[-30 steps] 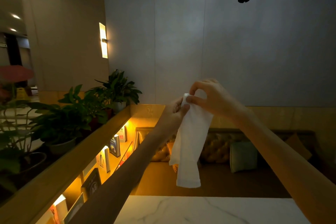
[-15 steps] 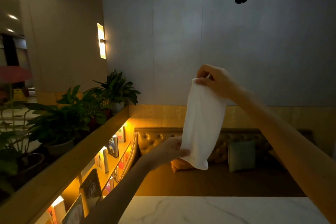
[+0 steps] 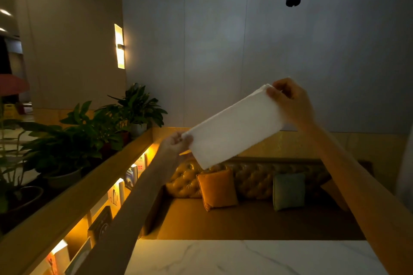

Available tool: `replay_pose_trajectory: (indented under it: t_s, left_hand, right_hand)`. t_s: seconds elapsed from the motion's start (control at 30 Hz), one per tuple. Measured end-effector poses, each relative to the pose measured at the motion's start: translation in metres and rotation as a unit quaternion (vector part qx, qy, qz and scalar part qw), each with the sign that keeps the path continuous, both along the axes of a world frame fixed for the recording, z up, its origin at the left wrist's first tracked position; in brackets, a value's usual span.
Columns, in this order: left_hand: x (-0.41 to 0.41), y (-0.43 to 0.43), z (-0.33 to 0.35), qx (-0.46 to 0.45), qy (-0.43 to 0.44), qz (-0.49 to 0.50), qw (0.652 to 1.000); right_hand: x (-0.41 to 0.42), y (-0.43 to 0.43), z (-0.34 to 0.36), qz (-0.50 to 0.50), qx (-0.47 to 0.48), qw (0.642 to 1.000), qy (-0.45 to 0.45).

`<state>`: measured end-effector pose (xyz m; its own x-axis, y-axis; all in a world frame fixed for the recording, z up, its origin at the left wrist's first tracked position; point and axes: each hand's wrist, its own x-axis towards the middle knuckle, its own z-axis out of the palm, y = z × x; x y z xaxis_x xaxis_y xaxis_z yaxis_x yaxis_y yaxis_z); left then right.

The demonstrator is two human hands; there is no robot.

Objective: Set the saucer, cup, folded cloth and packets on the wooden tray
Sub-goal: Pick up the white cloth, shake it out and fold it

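**Both hands pinch the white cloth, stretched in mid-air**

Pinched at its two short ends, the folded cloth (image 3: 234, 128) hangs taut between both hands, well above the marble table (image 3: 257, 257), whose far edge shows at the bottom. Her or his left hand (image 3: 176, 143) grips the lower end, fingers curled closed over it, forearm reaching up from below. Higher up, the right hand (image 3: 290, 102) clamps the upper end between thumb and bent fingers, its arm stretched out from the right. So the cloth slants upward from left to right, in front of the tufted sofa (image 3: 252, 176) and grey wall (image 3: 223, 51).
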<state>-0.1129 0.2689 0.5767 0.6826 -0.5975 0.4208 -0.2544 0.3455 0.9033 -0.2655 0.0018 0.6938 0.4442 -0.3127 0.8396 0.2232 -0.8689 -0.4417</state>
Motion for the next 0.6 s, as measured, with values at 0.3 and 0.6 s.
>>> replay_pose_trajectory:
  t_s: [0.3,0.6]
  left_hand:
    - [-0.002,-0.016,0.002,-0.002,0.034,0.175,0.984]
    - [0.006,-0.023,-0.006,0.057,-0.039,0.219,0.973]
  right_hand:
    - [0.013,0.014,-0.064,0.112,0.203,0.973,-0.017]
    - [0.022,0.014,-0.115,0.123,0.373,0.919,-0.026]
